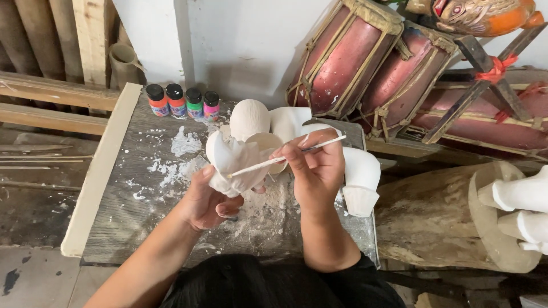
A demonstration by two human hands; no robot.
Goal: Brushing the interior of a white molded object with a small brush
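My left hand cups a white plaster figure from below, fingers wrapped round its base, holding it above the paint-spattered counter. My right hand pinches a thin brush — its tip laid across the figure. Four small paint bottles stand at the counter's far edge — well apart from both hands.

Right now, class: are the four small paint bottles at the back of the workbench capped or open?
Capped. All four paint bottles stand upright in a row, each with a black cap on top.
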